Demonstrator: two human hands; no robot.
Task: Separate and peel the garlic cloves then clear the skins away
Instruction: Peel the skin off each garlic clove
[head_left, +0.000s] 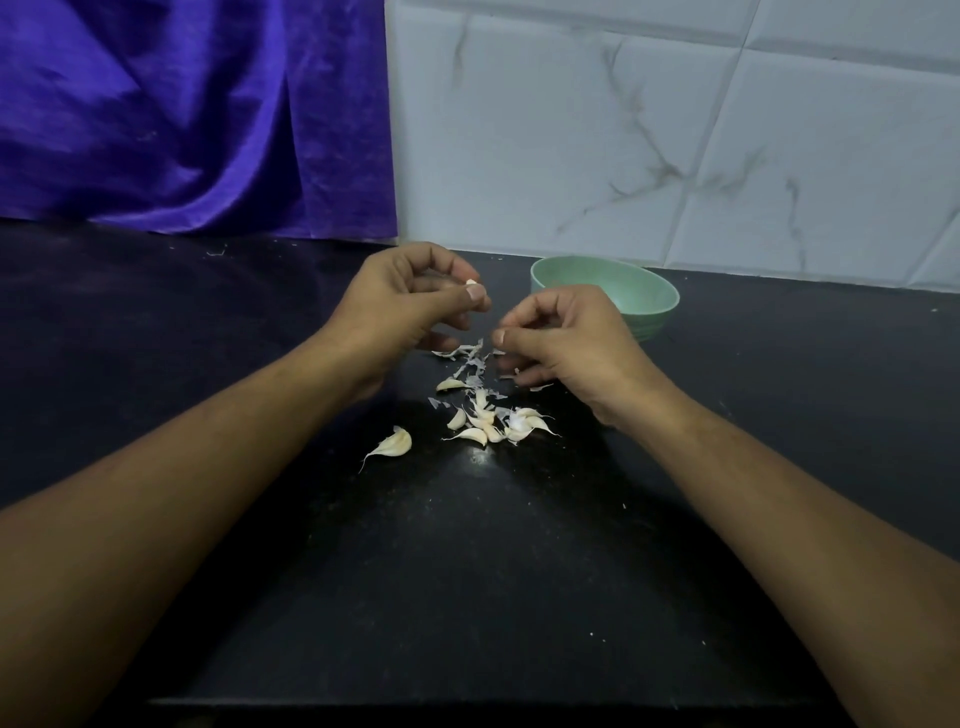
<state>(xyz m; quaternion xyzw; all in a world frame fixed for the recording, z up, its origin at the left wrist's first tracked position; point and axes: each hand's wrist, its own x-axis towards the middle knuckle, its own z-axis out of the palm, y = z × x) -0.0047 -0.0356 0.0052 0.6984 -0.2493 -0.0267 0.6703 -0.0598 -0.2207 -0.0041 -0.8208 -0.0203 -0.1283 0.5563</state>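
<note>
Pinching smooth pale clove (471, 282), left hand (405, 304)

Table (260, 322): black and glossy, flecked with tiny pale specks; its front edge runs across the bottom of the view.
Bowl (657, 317): pale green, upright, at the back right of the table, near the tiled wall.
Clove cluster (493, 423): a handful of pale garlic cloves lying together mid-table, several touching.
Lone clove (395, 444): larger, with a thin tail, lying left of the cluster and apart from it.
Far clove (450, 384): one more clove, beyond the cluster, beside the skins.
Skins (470, 364): thin grey-white flakes strewn from the cluster toward the back.
Cloth (208, 218): purple, its lower edge meeting the table at the back left.
</note>
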